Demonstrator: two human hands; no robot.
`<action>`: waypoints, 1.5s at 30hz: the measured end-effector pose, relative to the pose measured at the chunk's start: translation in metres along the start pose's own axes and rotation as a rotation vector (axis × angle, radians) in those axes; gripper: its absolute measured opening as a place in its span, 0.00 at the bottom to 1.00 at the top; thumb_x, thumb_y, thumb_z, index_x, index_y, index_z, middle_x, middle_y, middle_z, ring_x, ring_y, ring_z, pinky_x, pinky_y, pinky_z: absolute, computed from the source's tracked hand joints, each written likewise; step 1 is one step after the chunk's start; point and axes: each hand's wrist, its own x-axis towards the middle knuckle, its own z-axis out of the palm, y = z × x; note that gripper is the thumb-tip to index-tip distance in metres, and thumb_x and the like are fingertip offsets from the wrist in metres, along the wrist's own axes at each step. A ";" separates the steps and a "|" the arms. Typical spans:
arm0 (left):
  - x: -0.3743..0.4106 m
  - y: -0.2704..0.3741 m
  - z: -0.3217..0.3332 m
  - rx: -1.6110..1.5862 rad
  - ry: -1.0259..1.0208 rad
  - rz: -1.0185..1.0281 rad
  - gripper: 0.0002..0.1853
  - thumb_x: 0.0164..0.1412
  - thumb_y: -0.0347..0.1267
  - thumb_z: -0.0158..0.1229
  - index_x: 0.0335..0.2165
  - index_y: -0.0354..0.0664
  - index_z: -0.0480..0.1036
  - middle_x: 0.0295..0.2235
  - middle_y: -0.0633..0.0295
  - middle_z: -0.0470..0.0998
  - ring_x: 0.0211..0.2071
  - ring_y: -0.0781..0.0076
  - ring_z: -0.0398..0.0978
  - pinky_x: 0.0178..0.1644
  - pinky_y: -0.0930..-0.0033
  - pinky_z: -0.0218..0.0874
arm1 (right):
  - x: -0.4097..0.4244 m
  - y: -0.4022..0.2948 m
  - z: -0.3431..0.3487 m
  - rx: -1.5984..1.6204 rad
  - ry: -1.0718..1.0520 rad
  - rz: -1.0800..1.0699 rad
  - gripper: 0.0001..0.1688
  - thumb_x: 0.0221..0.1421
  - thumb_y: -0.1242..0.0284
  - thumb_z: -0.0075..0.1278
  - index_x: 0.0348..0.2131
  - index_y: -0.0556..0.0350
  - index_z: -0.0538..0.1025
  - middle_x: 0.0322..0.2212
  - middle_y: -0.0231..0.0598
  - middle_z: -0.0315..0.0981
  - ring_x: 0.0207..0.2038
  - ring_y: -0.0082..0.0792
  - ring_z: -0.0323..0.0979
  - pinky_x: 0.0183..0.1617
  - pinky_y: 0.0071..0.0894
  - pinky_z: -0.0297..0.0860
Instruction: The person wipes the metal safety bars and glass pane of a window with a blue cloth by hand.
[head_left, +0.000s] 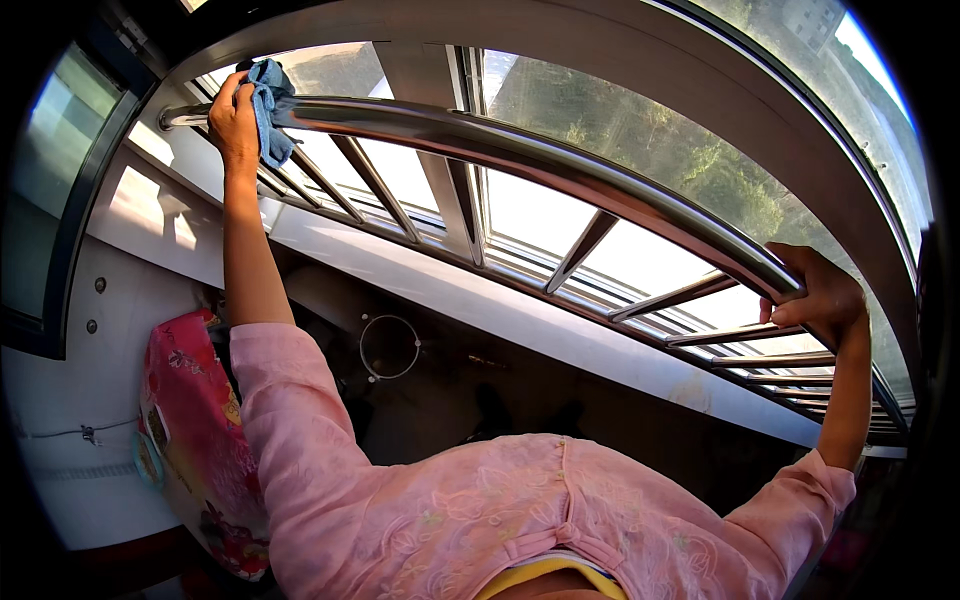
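A polished metal handrail (525, 148) curves across the window, with slanting metal bars (375, 187) below it. At the upper left, my left hand (235, 120) grips a blue cloth (268, 105) against the rail, near the rail's wall end. The cloth is bunched and partly wraps the rail; part of it hangs below. On the right, my right hand (829, 296) is closed around the same handrail, thumb on the near side and fingers over the far side. I see no cloth in the right hand.
A white sill (480, 304) runs beneath the bars. A dark-framed glass pane (56, 180) stands at the left. Below it lies a red flowered fabric bundle or bag (187, 420). On the dark floor area is a round metal ring (390, 346), possibly a stand or stool.
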 end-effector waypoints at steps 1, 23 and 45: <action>-0.002 0.004 0.003 -0.018 0.013 -0.016 0.16 0.55 0.39 0.48 0.38 0.45 0.77 0.32 0.54 0.78 0.34 0.58 0.75 0.41 0.66 0.63 | 0.000 0.001 -0.001 -0.015 0.001 -0.001 0.34 0.31 0.68 0.62 0.42 0.63 0.71 0.25 0.37 0.73 0.28 0.24 0.72 0.37 0.22 0.68; -0.141 0.252 0.046 -0.123 -0.014 0.397 0.15 0.48 0.27 0.45 0.35 0.38 0.74 0.36 0.57 0.76 0.41 0.57 0.71 0.55 0.56 0.52 | 0.019 0.018 -0.019 -0.203 -0.256 -0.125 0.27 0.43 0.59 0.58 0.35 0.66 0.74 0.22 0.41 0.76 0.24 0.28 0.76 0.29 0.25 0.72; -0.196 0.323 0.064 -0.109 0.027 0.834 0.19 0.62 0.42 0.45 0.48 0.48 0.66 0.46 0.54 0.70 0.50 0.52 0.68 0.55 0.51 0.52 | 0.009 0.008 -0.016 -0.243 -0.159 -0.097 0.26 0.43 0.65 0.58 0.39 0.67 0.72 0.21 0.40 0.75 0.23 0.26 0.73 0.30 0.23 0.69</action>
